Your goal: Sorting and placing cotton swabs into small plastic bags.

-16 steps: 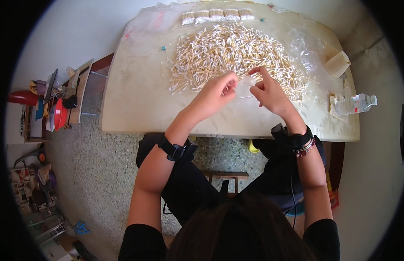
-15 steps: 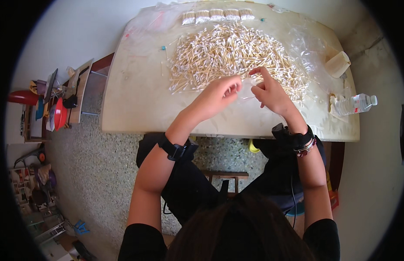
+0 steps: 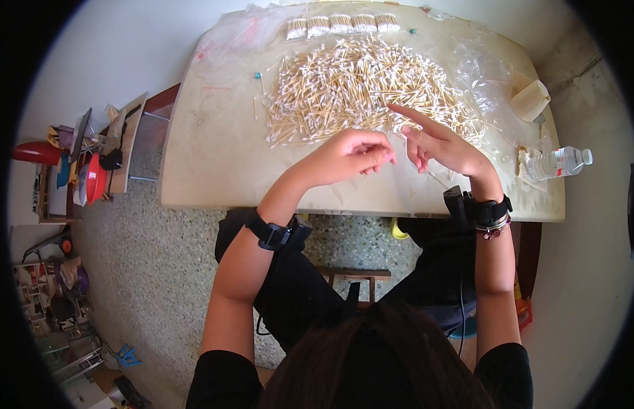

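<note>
- Fingers of the left hand (image 3: 351, 158) curl inward, thumb close to them; whether something thin sits in that pinch, I cannot tell.
- The right hand (image 3: 441, 146) is loosely open, index stretched out, thumb apart from it, the other fingers bent down; nothing shows clearly in its grasp.
- The hands face each other, fingertips apart by a narrow gap, the left slightly nearer the person's body.
- The swab pile (image 3: 358, 85) lies just beyond both hands, toward the far side. The right hand is nearer: its index tip overlaps the pile's near margin in view, though contact cannot be judged.
- The pile's long axis runs left to right, across the line of reach; single swabs in it point every way.
- A thin pale stick (image 3: 437, 180) lies just below the right hand.
- Room: a strip of table (image 3: 214, 153) runs between pile and near edge, widening on the left; both forearms cross that edge.
- Right of the pile, clear film (image 3: 482, 80) closes in; past it stand a tilted cup (image 3: 530, 101) and a lying bottle (image 3: 559, 163), near the right edge.
- Behind the pile, five bundles (image 3: 341, 25) form a row along the far edge.
</note>
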